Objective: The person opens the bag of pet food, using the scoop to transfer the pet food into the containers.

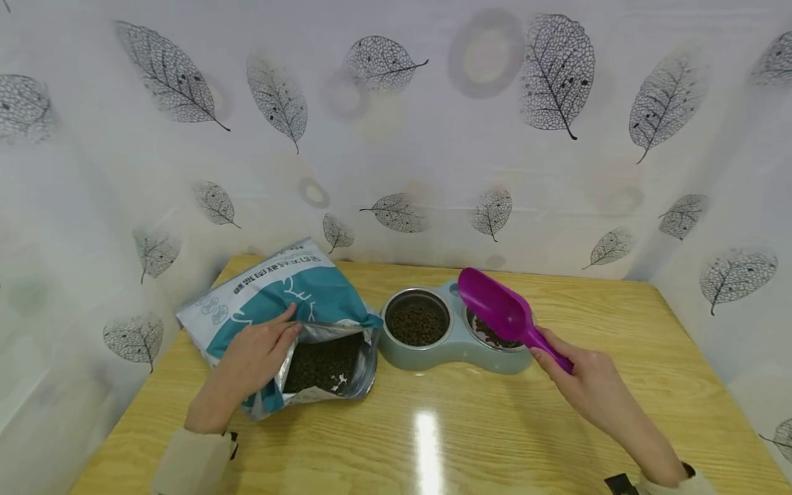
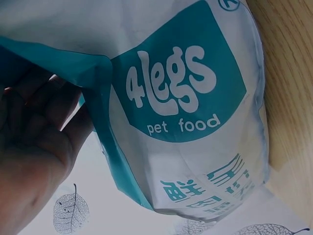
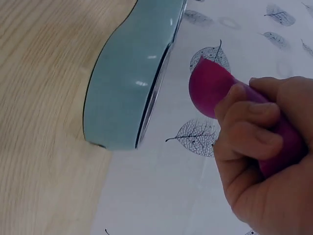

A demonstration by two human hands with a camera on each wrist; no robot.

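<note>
My left hand (image 1: 256, 354) holds the teal-and-white pet food bag (image 1: 328, 292) beside its gaping mouth. Dark kibble (image 1: 322, 364) shows inside the bag. In the left wrist view, fingers (image 2: 46, 105) pass partly behind the bag's teal edge, which hides their tips. My right hand (image 1: 590, 385) grips the handle of a magenta scoop (image 1: 495, 306), whose bowl overlaps the right side of a pale blue double feeder (image 1: 458, 350). Brown kibble (image 1: 417, 324) lies in the feeder's left metal bowl. Some kibble (image 1: 485, 331) also shows in its right bowl, partly hidden by the scoop.
The feeder and bag stand on a wood-grain table (image 1: 396, 440), the bag's mouth close to the feeder's left end. A pale leaf-printed sheet (image 1: 408, 151) rises behind the table and along both sides.
</note>
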